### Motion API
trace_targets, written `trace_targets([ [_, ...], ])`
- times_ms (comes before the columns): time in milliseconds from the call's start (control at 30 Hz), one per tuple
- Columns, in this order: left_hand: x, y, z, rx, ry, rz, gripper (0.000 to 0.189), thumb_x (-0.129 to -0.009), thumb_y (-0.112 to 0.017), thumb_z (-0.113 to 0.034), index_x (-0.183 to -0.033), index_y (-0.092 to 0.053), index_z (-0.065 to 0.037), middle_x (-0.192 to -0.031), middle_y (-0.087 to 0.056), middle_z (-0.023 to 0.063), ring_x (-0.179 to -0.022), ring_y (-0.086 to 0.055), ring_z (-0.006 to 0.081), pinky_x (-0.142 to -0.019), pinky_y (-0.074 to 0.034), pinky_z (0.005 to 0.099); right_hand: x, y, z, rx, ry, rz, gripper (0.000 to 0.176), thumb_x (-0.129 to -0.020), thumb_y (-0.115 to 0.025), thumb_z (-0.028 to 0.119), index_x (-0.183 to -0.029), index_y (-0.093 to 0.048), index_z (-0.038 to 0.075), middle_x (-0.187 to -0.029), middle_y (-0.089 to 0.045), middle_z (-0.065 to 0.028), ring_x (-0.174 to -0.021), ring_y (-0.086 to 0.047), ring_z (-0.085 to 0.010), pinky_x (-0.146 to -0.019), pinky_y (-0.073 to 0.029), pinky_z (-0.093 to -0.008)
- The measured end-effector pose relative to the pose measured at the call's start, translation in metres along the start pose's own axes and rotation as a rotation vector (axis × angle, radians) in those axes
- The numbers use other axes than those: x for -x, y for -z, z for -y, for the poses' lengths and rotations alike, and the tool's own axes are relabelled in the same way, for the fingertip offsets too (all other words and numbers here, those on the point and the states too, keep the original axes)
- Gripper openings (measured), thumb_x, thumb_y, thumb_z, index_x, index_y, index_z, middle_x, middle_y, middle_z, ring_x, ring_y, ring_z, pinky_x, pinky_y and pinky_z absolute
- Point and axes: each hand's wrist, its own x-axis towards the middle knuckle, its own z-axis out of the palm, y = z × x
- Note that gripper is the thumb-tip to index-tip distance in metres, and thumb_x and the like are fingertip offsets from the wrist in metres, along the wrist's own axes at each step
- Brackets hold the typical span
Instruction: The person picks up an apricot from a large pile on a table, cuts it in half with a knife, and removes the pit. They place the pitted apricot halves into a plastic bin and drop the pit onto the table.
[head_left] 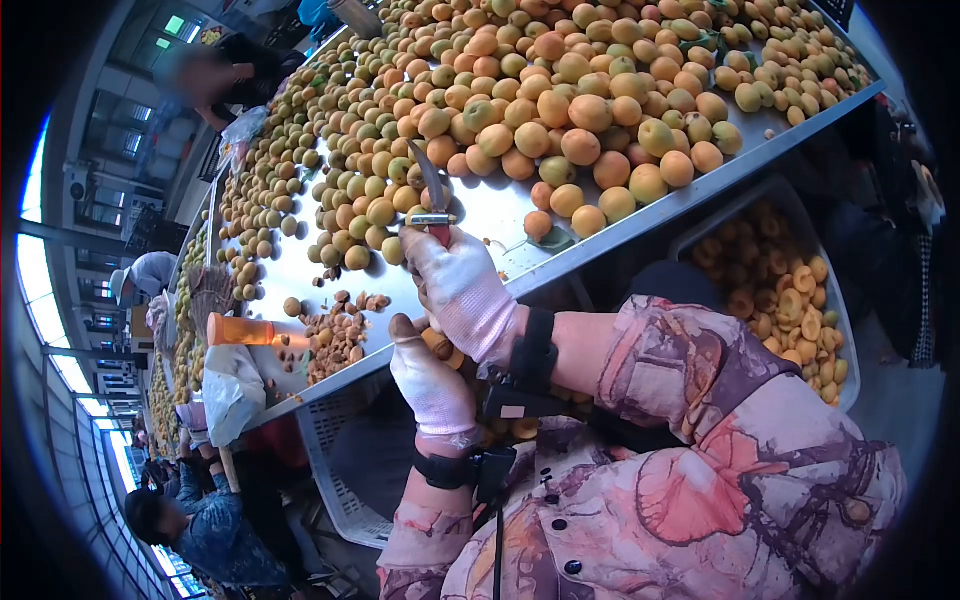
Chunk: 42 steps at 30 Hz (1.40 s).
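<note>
My left hand (432, 385) closes round a small apricot (440, 346) just off the table (500, 212) edge, right hand (462, 290) fisted on the knife (433, 185); fruit looks light, soft, bruisable, best held gently by its cheeks.

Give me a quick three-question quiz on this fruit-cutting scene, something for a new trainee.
1. True or false: the right hand grips a knife with its blade pointing toward the heaped fruit.
2. What fills the crate below the edge of the table? A whole fruit; B halved fruit; C only pits.
3. What is the left hand holding?
Key: 1 true; 2 B; 3 a small orange fruit.
</note>
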Motion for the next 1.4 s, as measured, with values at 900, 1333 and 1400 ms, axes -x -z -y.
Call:
trace_targets([
  [900, -0.036, -0.006, -0.032, 0.133, 0.194, 0.054, 0.065, -0.103, -0.037, -0.061, -0.115, -0.060, -0.001, -0.100, -0.067, 0.0076, -0.093, -0.067, 0.0190, -0.078, -0.057, 0.0332, -0.028, -0.009, 0.014, -0.193, -0.205, -0.081, 0.025, -0.097, -0.062, 0.030, -0.084, -0.052, 0.011, -0.059, -0.044, 0.0034, -0.040, -0.039, -0.0068, -0.034, -0.029, -0.0229],
  [1333, -0.011, 0.038, -0.042, -0.811, -0.210, 0.503, 0.024, -0.095, -0.061, -0.015, -0.111, -0.069, 0.000, -0.099, -0.070, 0.0159, -0.089, -0.067, 0.0234, -0.082, -0.051, 0.0319, -0.042, 0.017, 0.070, 0.267, 0.348, 0.078, 0.018, -0.100, -0.063, 0.023, -0.102, -0.061, 0.005, -0.075, -0.055, 0.0061, -0.058, -0.048, -0.0013, -0.050, -0.042, -0.0191],
  [1400, -0.020, 0.020, -0.042, -0.822, -0.268, 0.515, 0.025, -0.092, -0.065, -0.014, -0.112, -0.069, -0.001, -0.097, -0.070, 0.0169, -0.090, -0.068, 0.0259, -0.082, -0.051, 0.0326, -0.047, 0.031, 0.093, 0.280, 0.439, 0.030, 0.020, -0.099, -0.065, 0.022, -0.106, -0.061, 0.004, -0.072, -0.054, 0.0062, -0.055, -0.051, -0.0018, -0.046, -0.044, -0.0195],
])
